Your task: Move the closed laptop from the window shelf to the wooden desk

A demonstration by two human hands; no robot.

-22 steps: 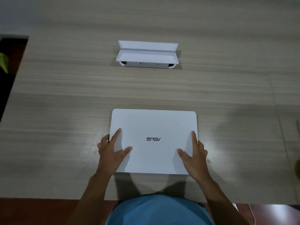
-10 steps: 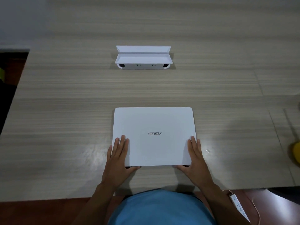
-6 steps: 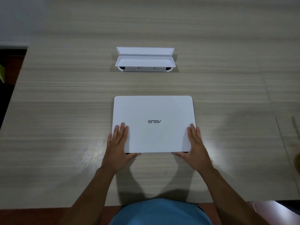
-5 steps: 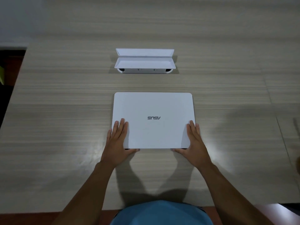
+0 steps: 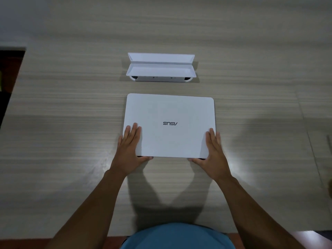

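Note:
A closed white laptop (image 5: 170, 112) lies flat on the wooden desk (image 5: 68, 123), logo facing away from me. My left hand (image 5: 128, 151) holds its near left corner, fingers flat together on the lid and thumb along the near edge. My right hand (image 5: 214, 151) holds the near right corner the same way. The window shelf is out of view.
A white open socket box (image 5: 160, 69) with a raised flap sits on the desk just beyond the laptop's far edge, a narrow gap between them. The desk's left edge borders a dark floor (image 5: 9, 78). My blue shirt (image 5: 177, 236) shows at the bottom.
With both hands on its near corners, the laptop has slid away from me across the desk, closer to the white box. My arms are stretched out further.

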